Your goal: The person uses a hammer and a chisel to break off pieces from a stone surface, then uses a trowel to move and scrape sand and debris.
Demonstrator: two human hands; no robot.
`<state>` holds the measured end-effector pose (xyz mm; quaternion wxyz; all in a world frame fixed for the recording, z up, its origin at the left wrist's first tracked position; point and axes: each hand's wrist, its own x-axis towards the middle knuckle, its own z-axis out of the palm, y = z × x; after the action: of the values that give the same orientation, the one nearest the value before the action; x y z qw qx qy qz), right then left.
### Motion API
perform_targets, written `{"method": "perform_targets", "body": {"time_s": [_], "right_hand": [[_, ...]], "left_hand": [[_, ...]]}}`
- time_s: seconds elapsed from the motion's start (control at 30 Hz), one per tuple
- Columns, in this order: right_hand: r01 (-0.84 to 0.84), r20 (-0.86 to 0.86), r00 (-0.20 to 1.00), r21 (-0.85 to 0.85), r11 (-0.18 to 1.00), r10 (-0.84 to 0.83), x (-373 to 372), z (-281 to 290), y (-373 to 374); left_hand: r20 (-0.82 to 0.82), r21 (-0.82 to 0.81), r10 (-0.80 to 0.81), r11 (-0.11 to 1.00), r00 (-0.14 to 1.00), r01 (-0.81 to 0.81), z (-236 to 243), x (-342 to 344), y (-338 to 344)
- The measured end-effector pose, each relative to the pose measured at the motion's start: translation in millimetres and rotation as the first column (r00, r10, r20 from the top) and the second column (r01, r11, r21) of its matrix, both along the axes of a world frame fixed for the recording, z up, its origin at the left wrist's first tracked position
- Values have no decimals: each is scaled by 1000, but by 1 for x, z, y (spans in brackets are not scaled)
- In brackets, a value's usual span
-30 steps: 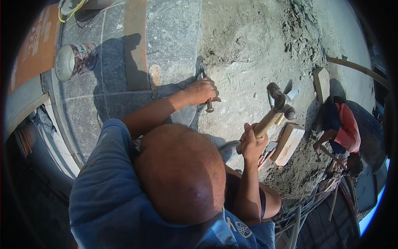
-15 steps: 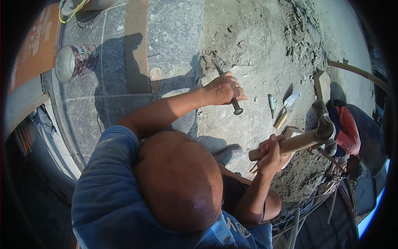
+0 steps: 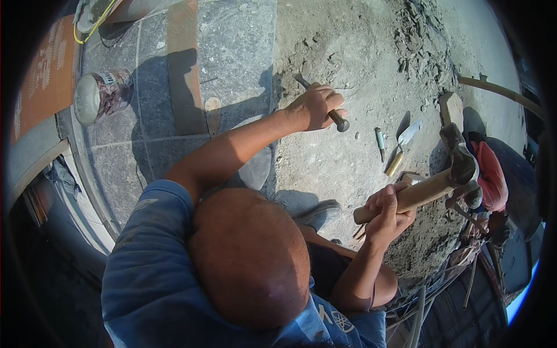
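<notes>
My left hand [image 3: 316, 109] is wrapped round the shaft of a dark metal chisel [image 3: 339, 121]. The chisel slants, its flat tip low over the rough, chipped concrete [image 3: 325, 156] beside the edge of the grey tiles; whether the tip touches cannot be made out. Its blunt struck end sticks out past my fingers on the right. Off to the right and nearer, my right hand [image 3: 387, 213] grips a hammer [image 3: 426, 194] by its thick wooden handle. The hammer's dark steel head hangs well apart from the chisel.
A small green-handled tool [image 3: 380, 142] and a trowel [image 3: 409, 134] lie on the concrete between my hands' reach. Grey tiles [image 3: 235, 52] spread leftward, bearing a plastic jar [image 3: 107, 94]. Wood, a pink cloth [image 3: 491, 180] and debris crowd the right side.
My left hand has shifted slightly upward, and the chisel's struck end has swung up and right. My right hand and the hammer have moved a little to the right.
</notes>
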<state>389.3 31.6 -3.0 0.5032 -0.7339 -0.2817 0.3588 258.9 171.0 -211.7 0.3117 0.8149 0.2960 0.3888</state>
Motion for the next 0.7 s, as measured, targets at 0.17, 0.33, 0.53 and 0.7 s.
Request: {"method": "perform_targets", "body": {"time_s": [0.17,0.33,0.53,0.7], "right_hand": [[25,-53,998,56,998,-22,-4,-5,24],[60,-147,988,91,994,-46,1,-2,46],[51,-85,996,178,983,-36,16,-6,44],[113,-170,983,222,968,-76,24,-6,37]], "left_hand": [[-237,-102,-68,994,969,45,-11,-13,1],[-235,3,20,1000,972,-19,-19,-19,-5],[-235,30,-11,999,972,19,-4,-14,-3],[-350,-37,28,998,936,-43,-7,-9,11]]}}
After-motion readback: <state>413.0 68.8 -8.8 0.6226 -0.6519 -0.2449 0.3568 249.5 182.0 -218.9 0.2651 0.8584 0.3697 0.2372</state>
